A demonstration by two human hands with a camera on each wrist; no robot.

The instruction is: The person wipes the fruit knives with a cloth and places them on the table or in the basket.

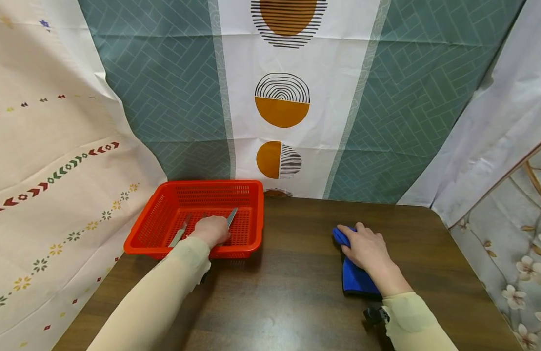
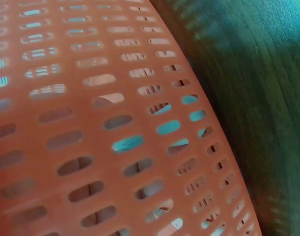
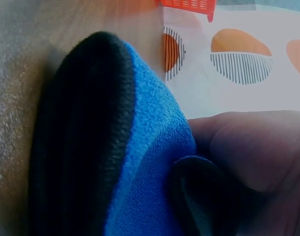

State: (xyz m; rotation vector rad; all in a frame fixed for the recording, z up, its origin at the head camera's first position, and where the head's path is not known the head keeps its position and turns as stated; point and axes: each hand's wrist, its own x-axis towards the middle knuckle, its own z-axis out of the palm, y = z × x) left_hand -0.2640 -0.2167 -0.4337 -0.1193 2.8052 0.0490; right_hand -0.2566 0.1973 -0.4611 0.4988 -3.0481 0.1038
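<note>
My left hand is down inside the red plastic basket, fingers curled about a knife whose pale blade points up and right past the knuckles. The handle of that knife is hidden by the hand. Left of it, on the basket floor, lies a second knife with a light green handle. On the right side of the table my right hand grips a blue cloth with black edging. In the right wrist view the cloth is bunched and folded beside the fingers.
The brown wooden table carries the basket at its back left. A patterned curtain hangs behind the table edge. In the left wrist view the basket's slotted wall fills most of the picture. A floral panel stands at the right.
</note>
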